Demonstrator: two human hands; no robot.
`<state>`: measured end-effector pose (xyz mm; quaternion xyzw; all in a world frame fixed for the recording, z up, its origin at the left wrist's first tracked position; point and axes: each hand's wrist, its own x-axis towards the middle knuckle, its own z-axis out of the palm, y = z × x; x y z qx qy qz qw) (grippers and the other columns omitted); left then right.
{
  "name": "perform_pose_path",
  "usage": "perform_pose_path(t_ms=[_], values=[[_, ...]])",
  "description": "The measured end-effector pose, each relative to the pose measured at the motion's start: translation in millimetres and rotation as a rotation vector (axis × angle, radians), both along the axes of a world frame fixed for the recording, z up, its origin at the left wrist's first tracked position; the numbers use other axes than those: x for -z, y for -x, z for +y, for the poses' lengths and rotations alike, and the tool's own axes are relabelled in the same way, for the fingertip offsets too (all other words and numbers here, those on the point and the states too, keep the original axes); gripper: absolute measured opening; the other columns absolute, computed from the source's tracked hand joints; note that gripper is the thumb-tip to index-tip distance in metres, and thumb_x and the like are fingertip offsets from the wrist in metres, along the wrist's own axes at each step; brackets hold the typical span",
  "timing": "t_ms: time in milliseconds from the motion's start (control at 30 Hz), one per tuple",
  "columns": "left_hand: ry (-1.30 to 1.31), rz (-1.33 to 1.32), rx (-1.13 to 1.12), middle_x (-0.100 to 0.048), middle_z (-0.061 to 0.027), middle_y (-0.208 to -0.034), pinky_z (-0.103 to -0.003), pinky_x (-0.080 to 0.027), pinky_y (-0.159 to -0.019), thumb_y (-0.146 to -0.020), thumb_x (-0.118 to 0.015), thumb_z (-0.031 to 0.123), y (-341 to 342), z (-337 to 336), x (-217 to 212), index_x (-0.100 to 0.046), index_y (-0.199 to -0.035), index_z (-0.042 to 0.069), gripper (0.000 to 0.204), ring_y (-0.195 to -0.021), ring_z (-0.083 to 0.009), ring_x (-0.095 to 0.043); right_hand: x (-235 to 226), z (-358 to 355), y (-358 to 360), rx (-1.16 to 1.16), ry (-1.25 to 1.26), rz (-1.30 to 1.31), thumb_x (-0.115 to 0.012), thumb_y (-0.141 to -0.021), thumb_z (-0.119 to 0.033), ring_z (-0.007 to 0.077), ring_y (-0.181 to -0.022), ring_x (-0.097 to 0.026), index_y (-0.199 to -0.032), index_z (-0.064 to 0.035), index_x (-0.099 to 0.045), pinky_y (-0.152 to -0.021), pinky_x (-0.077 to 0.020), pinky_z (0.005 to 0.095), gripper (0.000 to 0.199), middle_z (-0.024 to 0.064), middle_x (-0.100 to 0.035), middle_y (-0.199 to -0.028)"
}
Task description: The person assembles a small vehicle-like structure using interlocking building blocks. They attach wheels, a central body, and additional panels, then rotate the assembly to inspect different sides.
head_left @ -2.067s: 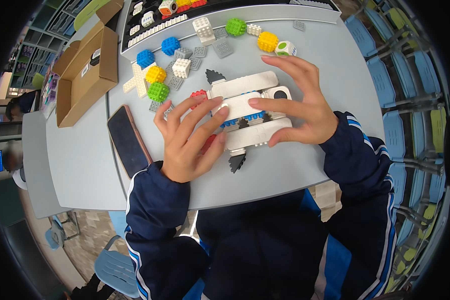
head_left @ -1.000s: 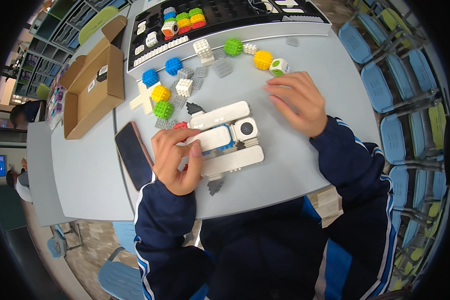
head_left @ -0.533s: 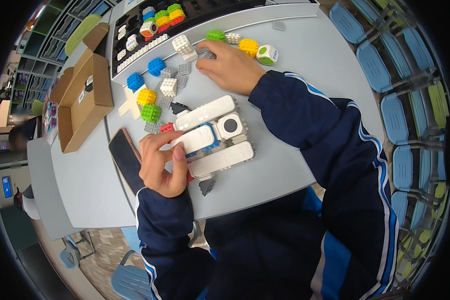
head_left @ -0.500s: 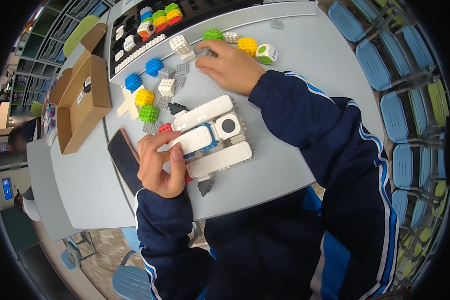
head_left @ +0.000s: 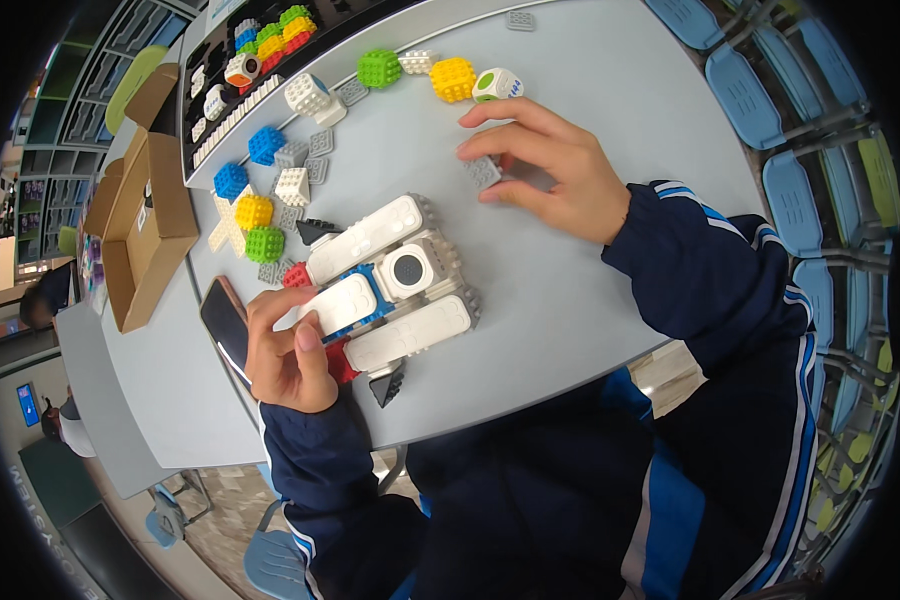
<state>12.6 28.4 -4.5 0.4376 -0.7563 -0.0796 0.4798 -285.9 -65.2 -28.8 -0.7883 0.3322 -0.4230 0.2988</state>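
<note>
While left hand [head_left: 285, 350] stays, right hand [head_left: 555, 170] retracted, gripping grey plate [head_left: 483, 172]

Red block [head_left: 342, 360] half under left hand [head_left: 285, 350]

right hand [head_left: 555, 170] withdrawn, holding grey plate [head_left: 483, 172]

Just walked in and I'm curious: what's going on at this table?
A person is building a white and blue block model on a grey table. The left hand steadies the model's end, and the right hand pinches a small grey plate just off the model. Loose coloured blocks, a phone and a cardboard box lie nearby.
</note>
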Motion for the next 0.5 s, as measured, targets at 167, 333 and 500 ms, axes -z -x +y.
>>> perform_pose_path(t_ms=[167, 333, 500], values=[[-0.002, -0.035, -0.014, -0.066, -0.0237, -0.095, -0.032, -0.045, -0.071, -0.093, -0.053, 0.005, 0.3, 1.5, -3.6, -0.045, -0.072, -0.001, 0.023, -0.08, -0.0221, -0.057, 5.3, -2.0, -1.1, -0.066, 0.031, 0.075, -0.07, -0.075, 0.006, 0.0179, -0.096, -0.061, -0.112, -0.007, -0.066, -0.081, -0.053, 0.0282, 0.04, 0.0067, -0.055, -0.126], [0.003, -0.074, -0.009, -0.066, -0.0237, -0.094, -0.035, -0.045, -0.074, -0.092, -0.053, 0.003, -0.9, 1.8, -6.9, -0.047, -0.073, -0.002, 0.021, -0.082, -0.0247, -0.058, 4.7, -2.7, -1.6, -0.062, 0.078, 0.159, -0.069, -0.077, 0.005, 0.0196, -0.103, -0.061, -0.116, -0.0083, -0.065, -0.085, -0.0536, 0.03, 0.042, 0.0073, -0.052, -0.128], [0.033, -0.181, 0.019, -0.066, -0.0233, -0.096, -0.038, -0.046, -0.079, -0.093, -0.051, 0.005, -3.7, -0.3, -10.0, -0.053, -0.08, -0.004, 0.016, -0.083, -0.0271, -0.059, 1.8, -0.5, -2.7, -0.06, 0.032, 0.174, -0.067, -0.078, 0.007, 0.0205, -0.111, -0.058, -0.119, -0.0097, -0.065, -0.09, -0.0526, 0.0302, 0.045, 0.008, -0.048, -0.132]])
